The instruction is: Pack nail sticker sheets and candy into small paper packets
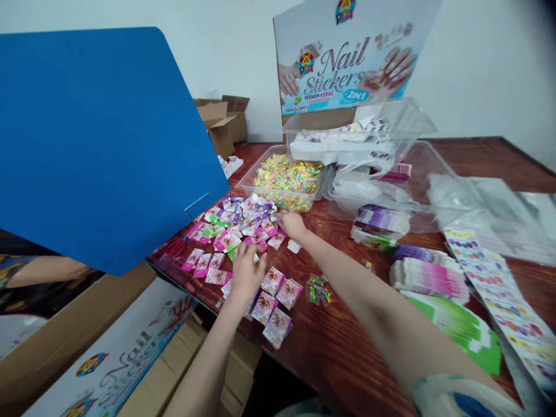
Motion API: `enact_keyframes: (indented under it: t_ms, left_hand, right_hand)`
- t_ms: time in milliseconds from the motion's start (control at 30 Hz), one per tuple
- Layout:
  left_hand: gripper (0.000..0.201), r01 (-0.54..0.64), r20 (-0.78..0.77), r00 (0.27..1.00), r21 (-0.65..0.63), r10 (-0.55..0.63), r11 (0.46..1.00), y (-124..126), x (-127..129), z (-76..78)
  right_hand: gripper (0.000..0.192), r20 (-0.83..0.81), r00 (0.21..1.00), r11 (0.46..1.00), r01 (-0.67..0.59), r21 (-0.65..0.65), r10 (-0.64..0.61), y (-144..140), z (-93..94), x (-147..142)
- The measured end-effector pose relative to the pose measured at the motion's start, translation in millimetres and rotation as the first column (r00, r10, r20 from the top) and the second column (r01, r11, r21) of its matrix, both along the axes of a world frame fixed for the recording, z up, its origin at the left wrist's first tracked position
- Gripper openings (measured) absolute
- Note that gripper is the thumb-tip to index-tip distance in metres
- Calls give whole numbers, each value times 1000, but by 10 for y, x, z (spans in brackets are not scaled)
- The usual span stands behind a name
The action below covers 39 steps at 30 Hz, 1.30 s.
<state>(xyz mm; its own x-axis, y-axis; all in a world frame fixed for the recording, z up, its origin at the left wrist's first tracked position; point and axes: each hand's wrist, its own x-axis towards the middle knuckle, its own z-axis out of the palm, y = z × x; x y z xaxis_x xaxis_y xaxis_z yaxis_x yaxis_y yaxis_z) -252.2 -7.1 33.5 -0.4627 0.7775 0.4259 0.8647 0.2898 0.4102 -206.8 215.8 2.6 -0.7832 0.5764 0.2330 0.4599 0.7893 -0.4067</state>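
My left hand (pixel 247 269) is over the small printed nail sticker boxes on the table, its fingers spread and its thumb apart. My right hand (pixel 292 225) reaches to the right edge of a heap of small boxes (pixel 256 214) in purple, pink and green; its bent fingers touch the edge and seem to grip nothing, though the tips are partly hidden. Several boxes (pixel 278 327) lie face up just right of my left wrist, and more pink boxes (pixel 203 265) lie to its left. Small clear packets of colourful pieces (pixel 319 289) rest below my right forearm.
A clear tub (pixel 243 180) of wrapped yellow-green candies stands behind the heap. Further right are stacked clear containers (pixel 428 119), flat box stacks (pixel 434 278), green cartons (pixel 460 333) and sticker strips (pixel 499 289). A blue panel (pixel 99 145) rises at left, near red scissors (pixel 175 249). Another person's arm (pixel 47 271) shows below.
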Motion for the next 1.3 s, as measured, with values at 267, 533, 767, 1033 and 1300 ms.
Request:
enact_keyframes:
  t_ms: [267,533,767,1033,1300]
  left_hand:
    - [66,207,-218,953,-30,-208,978,-13,406,160]
    - [50,352,-46,930,-159,-364,922,-79,1079,26]
    - [39,327,819,496,133,-290,936,-170,1523,-224]
    - [34,313,944,291,60,-155,948,-255,1789,-344]
    - [38,410,946,236,110,-221,905,-159,2029,-212]
  right_hand:
    - [30,-149,929,892,-368,-262,339,-379,400,731]
    - [42,-271,856,578,-502,-643,441,-534,276,1917]
    - [32,-6,999,981,36,-193,-38,-725,0,2347]
    - [33,86,907,910,415,-22,-412,-414,-5,4210]
    - [39,159,905,913,406,-37,-395,-147,-214,4686]
